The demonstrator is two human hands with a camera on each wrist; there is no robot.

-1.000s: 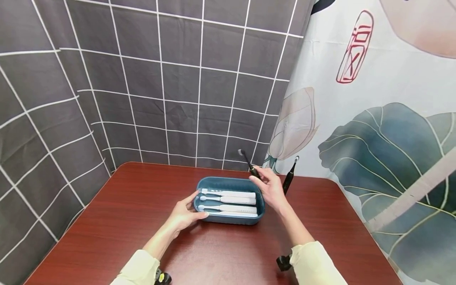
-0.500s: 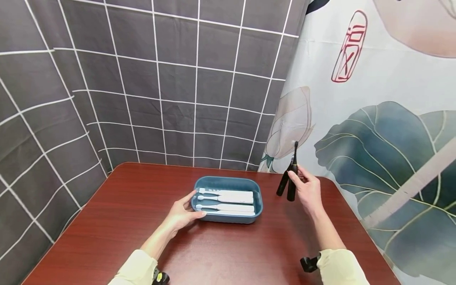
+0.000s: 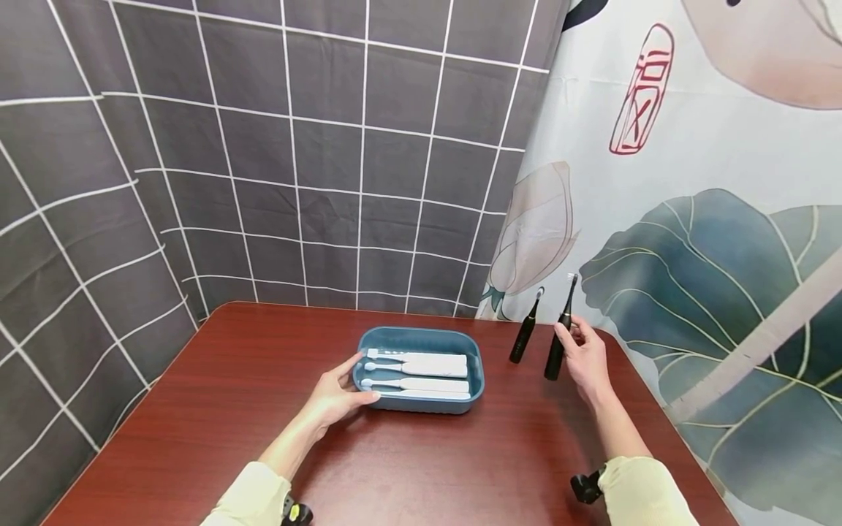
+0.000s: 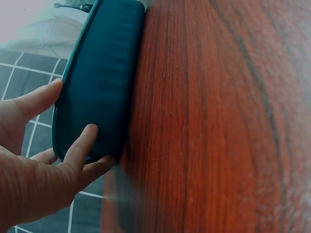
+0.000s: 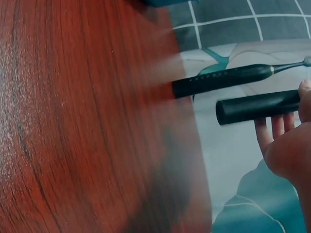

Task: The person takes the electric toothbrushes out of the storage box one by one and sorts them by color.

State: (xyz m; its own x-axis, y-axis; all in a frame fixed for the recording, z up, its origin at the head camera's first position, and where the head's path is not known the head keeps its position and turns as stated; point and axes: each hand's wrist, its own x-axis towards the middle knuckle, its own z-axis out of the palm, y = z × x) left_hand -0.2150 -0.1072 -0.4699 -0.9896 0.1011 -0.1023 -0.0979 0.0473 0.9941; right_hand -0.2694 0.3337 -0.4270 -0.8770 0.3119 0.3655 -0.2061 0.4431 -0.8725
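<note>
My left hand (image 3: 331, 398) holds the left end of a blue plastic basket (image 3: 421, 405), thumb near its front corner and fingers spread on the end wall. Several white electric toothbrushes (image 3: 435, 385) lie in the basket, heads toward the left. At the right, my right hand (image 3: 585, 363) pinches a black electric toothbrush (image 3: 555, 356) upright by its handle, head up. In the right wrist view its flat base (image 5: 221, 112) shows above the table surface. A second black electric toothbrush (image 3: 522, 340) stands upright just left of it.
The reddish-brown wooden table (image 3: 263, 380) carries the basket near its middle back. Behind it hangs a grey cloth with white grid lines (image 3: 316, 183). A white cloth with leaf and flower prints (image 3: 710, 263) hangs behind the right edge.
My right hand has carried the black toothbrush from above the basket to the right, past the standing one, and turned it upright. My left hand stays at the basket.
</note>
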